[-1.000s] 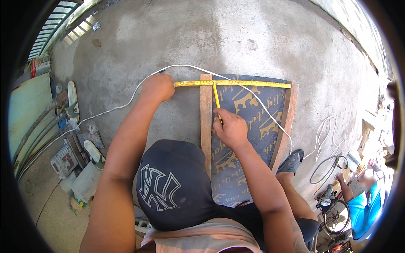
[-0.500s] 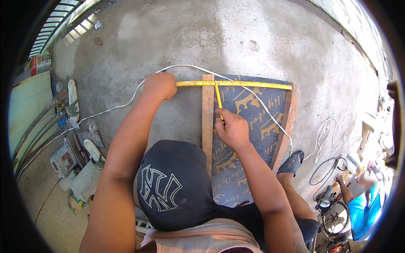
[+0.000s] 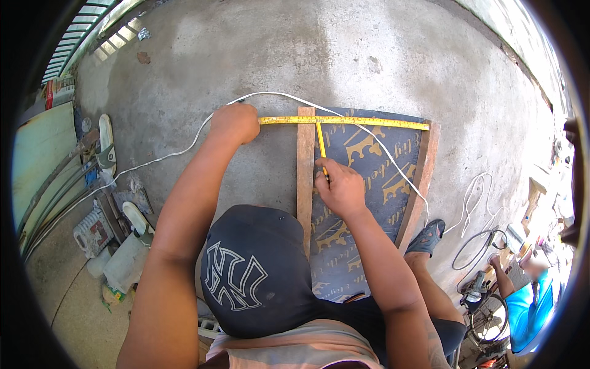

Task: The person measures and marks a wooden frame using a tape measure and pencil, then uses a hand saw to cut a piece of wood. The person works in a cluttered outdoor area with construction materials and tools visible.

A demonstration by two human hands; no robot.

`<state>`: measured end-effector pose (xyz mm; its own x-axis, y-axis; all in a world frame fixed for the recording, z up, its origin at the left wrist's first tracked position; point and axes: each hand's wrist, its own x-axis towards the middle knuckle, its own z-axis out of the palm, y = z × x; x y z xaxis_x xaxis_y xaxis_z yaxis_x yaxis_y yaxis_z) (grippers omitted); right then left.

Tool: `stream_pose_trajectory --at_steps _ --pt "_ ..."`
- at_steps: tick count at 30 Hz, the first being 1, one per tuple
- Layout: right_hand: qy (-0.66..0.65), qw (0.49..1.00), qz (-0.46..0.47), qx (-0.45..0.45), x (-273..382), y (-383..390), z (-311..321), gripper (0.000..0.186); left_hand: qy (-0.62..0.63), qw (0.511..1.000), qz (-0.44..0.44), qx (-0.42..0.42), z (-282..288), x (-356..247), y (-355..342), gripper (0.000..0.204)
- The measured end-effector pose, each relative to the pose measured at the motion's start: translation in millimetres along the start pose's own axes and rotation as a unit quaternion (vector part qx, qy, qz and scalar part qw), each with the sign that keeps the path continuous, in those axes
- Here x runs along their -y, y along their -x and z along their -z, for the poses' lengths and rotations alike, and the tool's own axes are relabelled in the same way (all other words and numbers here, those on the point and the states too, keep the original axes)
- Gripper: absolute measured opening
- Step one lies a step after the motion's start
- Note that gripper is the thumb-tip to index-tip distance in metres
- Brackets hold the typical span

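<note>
My left hand (image 3: 235,123) is closed around the end of a yellow tape measure (image 3: 279,120); whatever else lies in that fist is hidden. The tape runs straight to the right, across two wooden battens, and its far end meets the right batten (image 3: 420,179). Beneath it, between the left batten (image 3: 305,169) and the right one, lies a dark panel (image 3: 362,203) printed with gold crowns and lettering. My right hand (image 3: 342,187) pinches a yellow pencil (image 3: 322,140) above the panel. The pencil's far tip touches or nearly touches the tape, just right of the left batten.
A white cord (image 3: 163,158) curves over the concrete floor (image 3: 246,55) and across the panel. Jugs (image 3: 93,232), slippers (image 3: 106,144) and hoses line the left side. At lower right are a wheel (image 3: 491,320) and another person in blue (image 3: 522,313).
The whole view has shifted very slightly. Both hands keep their grips, and the tape and pencil stay in the same places on the battens and panel.
</note>
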<state>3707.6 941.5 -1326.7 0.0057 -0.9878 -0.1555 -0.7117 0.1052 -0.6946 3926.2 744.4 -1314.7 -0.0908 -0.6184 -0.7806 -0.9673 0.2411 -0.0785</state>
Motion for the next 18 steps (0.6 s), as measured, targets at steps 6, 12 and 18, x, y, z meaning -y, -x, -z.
stream_pose_trajectory --at_steps 6,12,18 --pt "0.001 1.0 -0.003 0.002 2.7 -1.1 0.6 0.022 -0.019 1.0 0.005 0.005 -7.3 4.7 -6.5 0.031" --pt "0.003 1.0 0.001 0.004 0.5 -0.7 0.2 0.021 -0.017 1.0 0.006 0.002 -8.4 4.8 -7.8 0.031" --pt "0.002 1.0 0.002 0.005 0.6 -1.0 0.7 0.021 -0.017 1.0 0.008 0.007 -9.3 5.7 -8.8 0.03"
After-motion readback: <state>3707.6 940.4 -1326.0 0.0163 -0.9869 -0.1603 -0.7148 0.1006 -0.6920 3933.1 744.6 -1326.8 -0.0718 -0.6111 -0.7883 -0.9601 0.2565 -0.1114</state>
